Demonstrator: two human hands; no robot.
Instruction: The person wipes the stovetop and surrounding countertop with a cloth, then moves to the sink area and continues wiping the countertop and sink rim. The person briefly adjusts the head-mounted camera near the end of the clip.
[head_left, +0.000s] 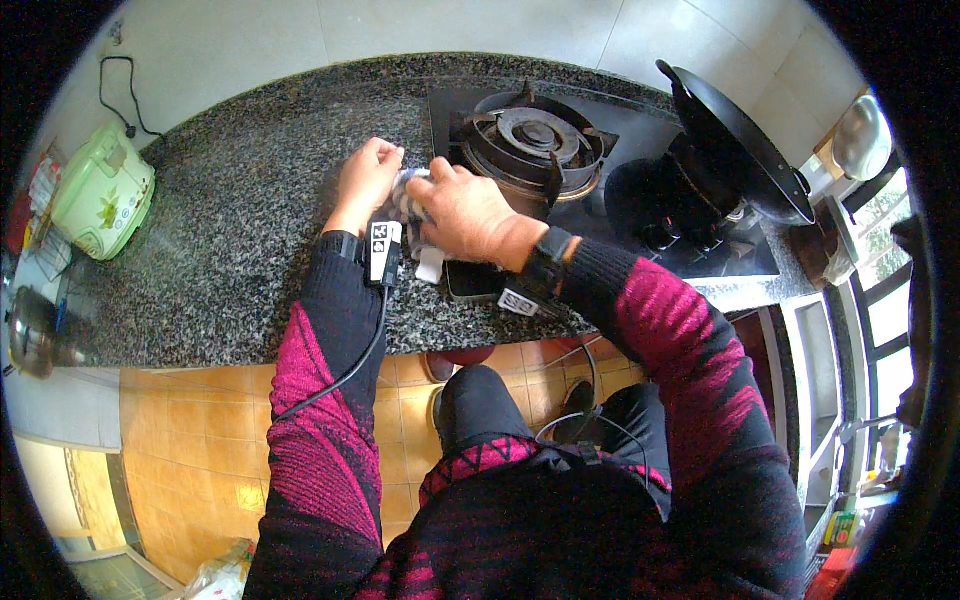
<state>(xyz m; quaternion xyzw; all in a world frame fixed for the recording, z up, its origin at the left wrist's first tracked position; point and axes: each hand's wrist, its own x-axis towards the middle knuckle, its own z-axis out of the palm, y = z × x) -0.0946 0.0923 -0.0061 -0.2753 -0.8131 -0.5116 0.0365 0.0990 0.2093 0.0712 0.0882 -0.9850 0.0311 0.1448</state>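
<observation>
A striped cloth (411, 204) in white and dark tones lies bunched between my hands, over the granite countertop (247, 187) just left of the gas stove. My right hand (469, 214) grips the cloth from above, its fingers curled over it. My left hand (367, 180) is at the cloth's left side, thumb and fingertips drawn together; whether they pinch part of it, I cannot tell. Near my right wrist, a dark flat object like a phone (474, 281) lies on the counter, partly hidden by the wrist. A white tag or cloth corner (430, 265) hangs below the cloth.
The gas burner (536, 135) with its metal pan support is right of my hands. A black wok (739, 146) leans tilted at the stove's right side. A light green appliance (105, 195) stands at the far left, with a metal pot (34, 330) nearer the front edge.
</observation>
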